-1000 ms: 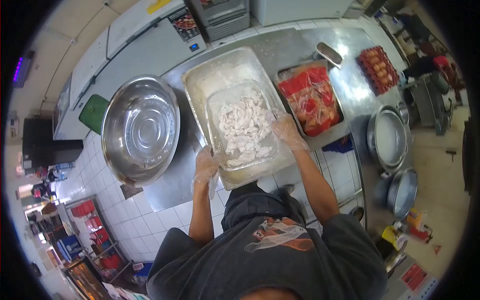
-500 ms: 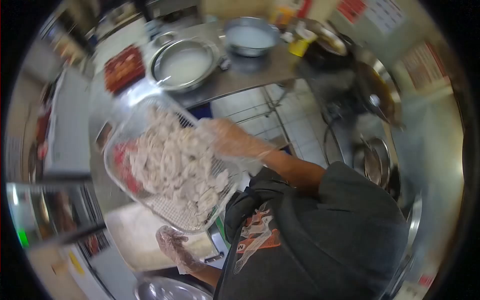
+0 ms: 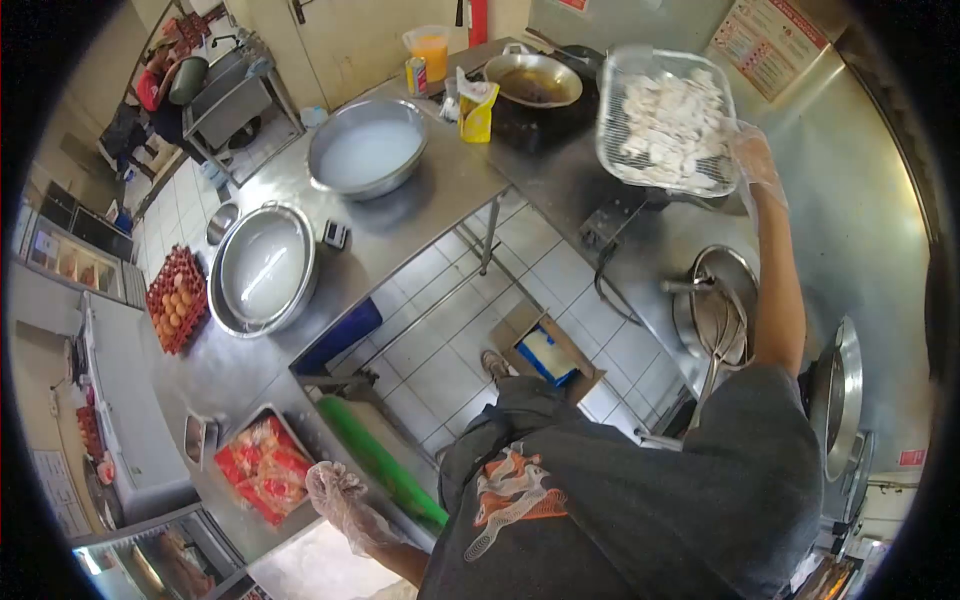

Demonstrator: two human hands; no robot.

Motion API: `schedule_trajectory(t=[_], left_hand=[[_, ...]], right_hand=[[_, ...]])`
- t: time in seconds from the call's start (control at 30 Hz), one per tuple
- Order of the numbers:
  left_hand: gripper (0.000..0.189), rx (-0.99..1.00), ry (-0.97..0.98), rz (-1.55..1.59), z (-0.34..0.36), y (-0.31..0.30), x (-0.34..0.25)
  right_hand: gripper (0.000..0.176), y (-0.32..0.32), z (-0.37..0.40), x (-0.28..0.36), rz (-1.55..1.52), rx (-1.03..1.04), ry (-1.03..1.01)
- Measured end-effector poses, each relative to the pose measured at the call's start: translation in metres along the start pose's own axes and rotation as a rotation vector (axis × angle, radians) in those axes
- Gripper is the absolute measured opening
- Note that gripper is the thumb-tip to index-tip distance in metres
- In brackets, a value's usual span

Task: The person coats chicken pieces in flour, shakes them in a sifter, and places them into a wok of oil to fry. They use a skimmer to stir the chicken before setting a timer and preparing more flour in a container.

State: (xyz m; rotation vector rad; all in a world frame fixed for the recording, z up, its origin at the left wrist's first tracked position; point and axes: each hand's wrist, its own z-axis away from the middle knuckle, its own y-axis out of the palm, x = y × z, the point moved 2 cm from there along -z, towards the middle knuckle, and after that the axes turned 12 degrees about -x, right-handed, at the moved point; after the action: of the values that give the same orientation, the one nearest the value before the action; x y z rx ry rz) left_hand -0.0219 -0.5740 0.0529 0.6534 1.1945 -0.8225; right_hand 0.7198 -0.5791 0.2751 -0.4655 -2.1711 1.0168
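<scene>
1. One silver rectangular wire-mesh basket (image 3: 612, 120), right of round metal wok (image 3: 533, 82); open top faces camera, long axis unclear.
2. Right hand (image 3: 757, 160) clamped on basket rim.
3. Left hand (image 3: 338, 494) well below wok; can't tell finger gap.
4. Two round metal basins (image 3: 367, 148) left of wok.

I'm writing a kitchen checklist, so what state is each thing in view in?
Wire basket: raised, loaded with white-coated pieces.
Right hand: clear-gloved, gripping the basket.
Left hand: clear-gloved, away from the basket.
Wok: uncovered, dark liquid inside.
Large bowl: uncovered, cloudy liquid inside.
Egg tray: partly filled.
Cardboard box: open.
</scene>
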Motion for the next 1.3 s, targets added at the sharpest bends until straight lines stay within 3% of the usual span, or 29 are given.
schedule_trajectory(t=[0.23, 0.27, 0.43, 0.5, 0.57, 0.7, 0.77, 0.87, 0.97, 1.03, 1.1, 1.17, 1.27, 1.3], left_hand=[[0.011, 0.127, -0.021, -0.139, 0.022, 0.147, -0.011], [0.011, 0.126, -0.029, -0.159, 0.025, 0.161, -0.012], [0.011, 0.154, -0.028, -0.197, 0.04, 0.21, -0.019], [0.012, 0.124, 0.006, -0.238, 0.046, 0.216, -0.022], [0.014, 0.098, 0.015, -0.259, 0.051, 0.223, -0.022], [0.015, 0.067, -0.002, -0.281, 0.052, 0.223, -0.012], [0.015, 0.058, -0.002, -0.291, 0.055, 0.223, -0.011], [0.017, 0.046, -0.017, -0.286, 0.066, 0.228, -0.012], [0.016, 0.037, -0.045, -0.267, 0.068, 0.224, -0.005], [0.016, 0.022, -0.048, -0.3, 0.07, 0.223, -0.003], [0.017, 0.038, -0.039, -0.284, 0.069, 0.219, 0.004], [0.018, 0.051, -0.039, -0.273, 0.069, 0.216, 0.007], [0.018, 0.049, -0.047, -0.265, 0.071, 0.214, 0.006], [0.017, 0.038, -0.047, -0.258, 0.073, 0.213, 0.007]], right_hand=[[0.032, 0.074, -0.16, -0.185, 0.612, -0.091, -0.375], [0.031, 0.088, -0.173, -0.193, 0.708, -0.074, -0.423], [0.02, 0.152, -0.222, -0.228, 0.635, -0.268, -0.911], [0.015, 0.176, -0.237, -0.233, 0.675, -0.28, -0.96], [0.015, 0.186, -0.25, -0.202, 0.745, -0.233, -0.832], [0.016, 0.178, -0.243, -0.145, 0.859, -0.153, -0.826], [0.017, 0.186, -0.253, -0.139, 0.806, -0.026, -0.703], [0.02, 0.19, -0.255, -0.13, 0.676, -0.098, -0.639], [0.02, 0.184, -0.263, -0.126, 0.511, -0.087, -0.649], [0.018, 0.187, -0.27, -0.127, 0.323, -0.203, -0.768], [0.016, 0.186, -0.267, -0.124, 0.412, -0.237, -0.841], [0.015, 0.164, -0.234, -0.063, 0.781, -0.19, -0.865], [0.012, 0.158, -0.197, -0.033, 0.759, -0.193, -0.758], [0.011, 0.158, -0.191, -0.035, 0.74, -0.232, -0.835]])
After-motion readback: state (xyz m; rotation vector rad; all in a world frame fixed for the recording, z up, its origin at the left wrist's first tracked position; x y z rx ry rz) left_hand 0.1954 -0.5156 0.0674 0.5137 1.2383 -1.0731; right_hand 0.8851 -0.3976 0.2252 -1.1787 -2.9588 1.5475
